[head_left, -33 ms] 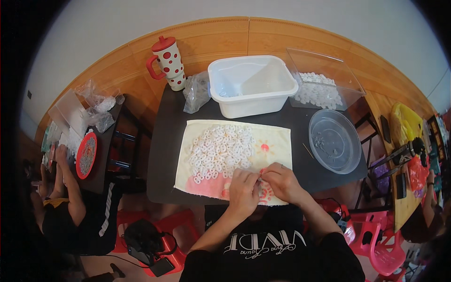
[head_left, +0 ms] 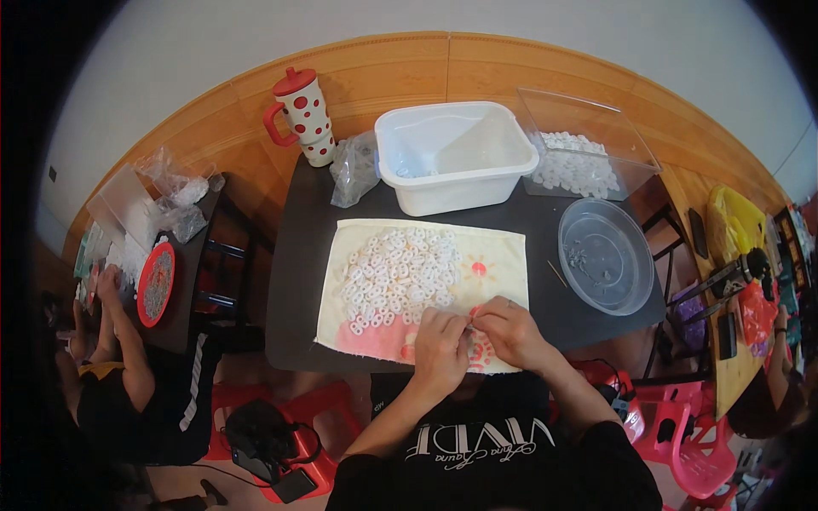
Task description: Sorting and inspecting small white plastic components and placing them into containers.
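White pcs [head_left: 399, 277] on cloth [head_left: 504, 272], L fingers [head_left: 449, 324] + R fingers [head_left: 497, 313] pinching sm. item [head_left: 470, 326]

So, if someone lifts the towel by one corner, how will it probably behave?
The towel is probably floppy, as it lies flat like thin cloth. It would likely sag under the pile of white pieces. These look loose, with no rim around them, so they would probably slide off.
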`<state>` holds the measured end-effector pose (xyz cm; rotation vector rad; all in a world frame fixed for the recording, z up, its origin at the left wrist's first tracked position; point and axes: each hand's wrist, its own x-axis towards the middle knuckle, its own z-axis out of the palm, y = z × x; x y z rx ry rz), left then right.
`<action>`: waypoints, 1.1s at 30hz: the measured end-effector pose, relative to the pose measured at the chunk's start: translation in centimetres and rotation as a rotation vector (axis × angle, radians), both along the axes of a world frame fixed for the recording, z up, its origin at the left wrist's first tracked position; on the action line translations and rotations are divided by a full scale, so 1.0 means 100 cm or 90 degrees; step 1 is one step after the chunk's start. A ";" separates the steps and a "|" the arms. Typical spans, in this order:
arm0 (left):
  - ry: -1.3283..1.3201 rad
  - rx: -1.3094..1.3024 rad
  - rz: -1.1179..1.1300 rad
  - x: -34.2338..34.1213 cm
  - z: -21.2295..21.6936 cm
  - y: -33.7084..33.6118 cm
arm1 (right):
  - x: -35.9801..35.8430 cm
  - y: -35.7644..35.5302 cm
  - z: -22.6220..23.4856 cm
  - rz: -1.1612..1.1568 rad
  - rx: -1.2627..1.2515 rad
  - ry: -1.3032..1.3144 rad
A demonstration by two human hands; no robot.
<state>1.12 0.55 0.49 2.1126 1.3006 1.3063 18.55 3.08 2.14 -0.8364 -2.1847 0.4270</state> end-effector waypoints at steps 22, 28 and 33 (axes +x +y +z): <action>0.056 0.023 -0.096 -0.006 -0.001 0.004 | 0.004 0.000 -0.001 0.089 0.065 -0.044; 0.071 0.026 -0.101 -0.006 0.000 0.003 | 0.002 0.001 0.000 0.097 0.070 -0.036; 0.086 0.025 -0.096 -0.006 0.003 0.001 | 0.003 0.000 0.000 0.101 0.071 -0.051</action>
